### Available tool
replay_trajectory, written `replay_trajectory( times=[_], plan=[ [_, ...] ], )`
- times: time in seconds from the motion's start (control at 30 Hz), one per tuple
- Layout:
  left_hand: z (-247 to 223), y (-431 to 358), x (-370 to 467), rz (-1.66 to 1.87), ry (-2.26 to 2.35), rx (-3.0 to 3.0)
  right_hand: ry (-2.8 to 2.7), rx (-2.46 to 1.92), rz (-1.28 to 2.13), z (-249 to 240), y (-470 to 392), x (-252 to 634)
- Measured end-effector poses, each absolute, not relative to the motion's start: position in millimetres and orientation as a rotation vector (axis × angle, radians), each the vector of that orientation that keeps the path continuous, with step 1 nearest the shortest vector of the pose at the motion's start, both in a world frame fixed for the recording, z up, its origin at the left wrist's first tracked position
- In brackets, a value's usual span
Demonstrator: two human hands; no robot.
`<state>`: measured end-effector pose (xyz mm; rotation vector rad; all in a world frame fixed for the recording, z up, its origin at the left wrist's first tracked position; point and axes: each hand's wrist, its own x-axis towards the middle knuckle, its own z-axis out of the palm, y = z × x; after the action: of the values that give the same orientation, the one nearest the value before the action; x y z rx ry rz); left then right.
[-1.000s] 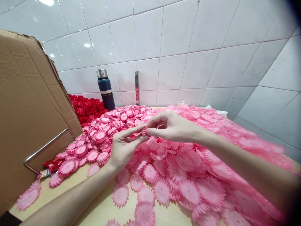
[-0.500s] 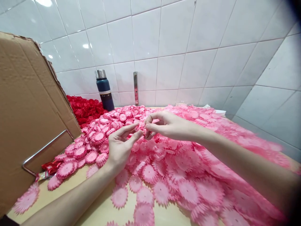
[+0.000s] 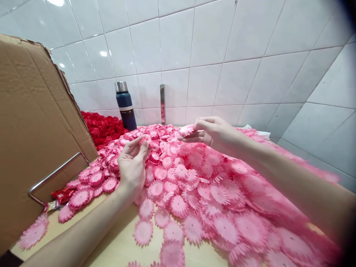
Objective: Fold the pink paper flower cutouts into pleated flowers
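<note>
My left hand (image 3: 132, 163) pinches a small pink petal piece (image 3: 145, 140) between thumb and fingers, just above the heap. Further right, my right hand (image 3: 213, 131) grips a pink petal disc (image 3: 186, 130) by its edge, with its lower fingers stretched out beneath. The two hands are apart. Under and around them spreads a large heap of pink petal discs (image 3: 178, 205), round and thin with jagged edges; some show a small hole in the middle. Flatter, paler discs lie to the right, and thicker, ruffled ones are piled to the left.
A cardboard box (image 3: 36, 122) stands at the left, with a bent metal wire (image 3: 59, 174) and a red wrapper (image 3: 62, 194) beside it. Behind are red petal pieces (image 3: 104, 128), a dark blue bottle (image 3: 125, 107) and a metal bracket (image 3: 162, 104) at the tiled wall (image 3: 205, 37).
My hands were together and have moved apart. The right went up and right, now with a pink petal disc in it; the left drew back a little to the left.
</note>
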<state>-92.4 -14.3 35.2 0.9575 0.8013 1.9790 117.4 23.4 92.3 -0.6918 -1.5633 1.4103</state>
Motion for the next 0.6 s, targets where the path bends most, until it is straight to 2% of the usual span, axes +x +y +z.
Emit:
replay_trajectory(
  times=[0.13,0.33,0.6],
  plan=[
    [29.9,-3.5,-99.5,2.116,0.993,1.151,-1.545,-0.805,1.325,98.0,29.5,131.2],
    [32.6,-10.0,-99.8,1.978,1.196,1.549,-1.971,-1.097,1.065,107.9,9.2,123.1],
    [35.1,-32.7,-80.1,1.577,0.922,1.647,-2.37,-1.008,0.807,112.6,-11.1,107.4]
  ],
)
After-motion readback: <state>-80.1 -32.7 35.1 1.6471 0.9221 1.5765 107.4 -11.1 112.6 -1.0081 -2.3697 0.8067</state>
